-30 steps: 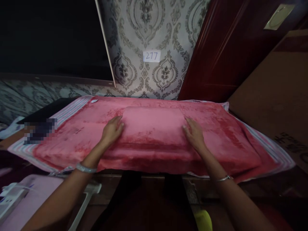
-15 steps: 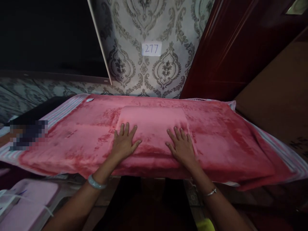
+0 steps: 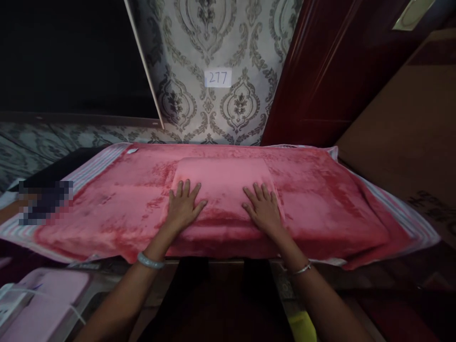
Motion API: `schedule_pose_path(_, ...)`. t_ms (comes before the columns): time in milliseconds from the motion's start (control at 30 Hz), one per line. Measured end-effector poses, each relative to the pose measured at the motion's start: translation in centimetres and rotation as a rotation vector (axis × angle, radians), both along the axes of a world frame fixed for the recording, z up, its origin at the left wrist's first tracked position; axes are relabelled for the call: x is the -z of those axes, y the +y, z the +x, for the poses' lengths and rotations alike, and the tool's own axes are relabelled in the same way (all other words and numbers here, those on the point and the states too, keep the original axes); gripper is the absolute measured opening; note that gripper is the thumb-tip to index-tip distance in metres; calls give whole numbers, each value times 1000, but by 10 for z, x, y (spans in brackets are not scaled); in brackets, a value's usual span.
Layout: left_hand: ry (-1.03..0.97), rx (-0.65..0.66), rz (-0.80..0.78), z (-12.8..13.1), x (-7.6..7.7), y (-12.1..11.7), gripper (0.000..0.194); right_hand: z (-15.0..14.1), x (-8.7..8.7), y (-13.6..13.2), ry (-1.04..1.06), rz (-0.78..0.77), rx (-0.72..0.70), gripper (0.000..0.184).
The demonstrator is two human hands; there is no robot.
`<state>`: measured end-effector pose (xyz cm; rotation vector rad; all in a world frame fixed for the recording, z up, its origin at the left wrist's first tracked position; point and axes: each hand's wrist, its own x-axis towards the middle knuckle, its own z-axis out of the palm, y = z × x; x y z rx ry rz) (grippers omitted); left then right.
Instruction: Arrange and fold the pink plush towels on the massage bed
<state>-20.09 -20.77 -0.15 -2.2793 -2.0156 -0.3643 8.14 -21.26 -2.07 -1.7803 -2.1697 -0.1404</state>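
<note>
A folded pink cloth (image 3: 224,171) lies flat on a larger plush pink-red blanket (image 3: 117,204) with striped edges. My left hand (image 3: 182,205) rests palm down at the cloth's left side, fingers spread. At the right side, my right hand (image 3: 262,206) also lies flat with its fingers apart. Both hands touch fabric and grip nothing. The cloth's near part shows darker brushed marks between my hands. Whatever supports the blanket is mostly hidden beneath it.
Another person's arm (image 3: 12,209) reaches in from the left beside a pixelated patch. A large dark screen (image 3: 71,57) is at the back left. On the right stand a dark red door (image 3: 320,71) and a cardboard box (image 3: 402,118). A pink case (image 3: 50,299) sits low at left.
The whole view has shifted slightly. My hands stay spread on the cloth, with the right hand a little closer to the left.
</note>
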Motion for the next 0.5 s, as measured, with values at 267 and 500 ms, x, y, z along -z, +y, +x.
schedule_pose_path(267,21,259,160,40,-7,-40,60,-39,-6,-34,20,119,-221,55)
schedule_pose_path(500,37,271,143,47,33,-39,68,-42,23,-31,-13,76,-229,60)
